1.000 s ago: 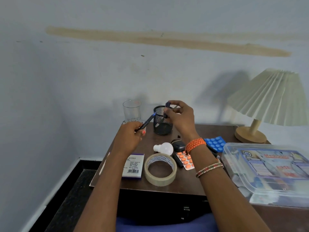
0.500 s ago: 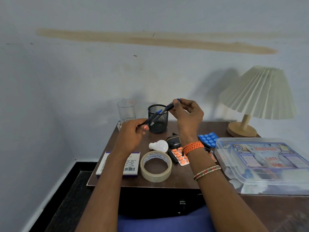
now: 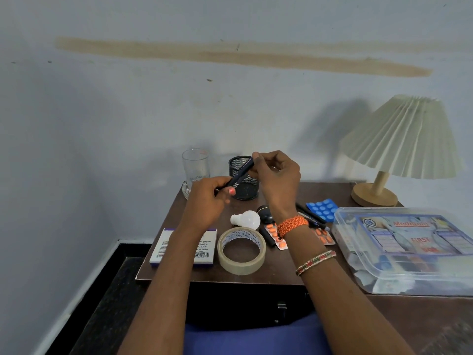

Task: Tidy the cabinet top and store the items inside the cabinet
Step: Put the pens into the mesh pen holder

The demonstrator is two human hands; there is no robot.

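I am holding a pen between both hands — my left hand is gripping its lower end, my right hand is pinching its top end just in front of the mesh cup. I judge I am capping it; next I should be dropping it into that cup, whose contents I cannot make out. Right of my right wrist, the clear first-aid box is sitting closed — papers and packets inside.

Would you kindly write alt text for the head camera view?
Both hands, left hand and right hand, hold a dark blue pen over a black mesh pen cup on a cluttered brown wooden cabinet top, beside a beige tape roll.
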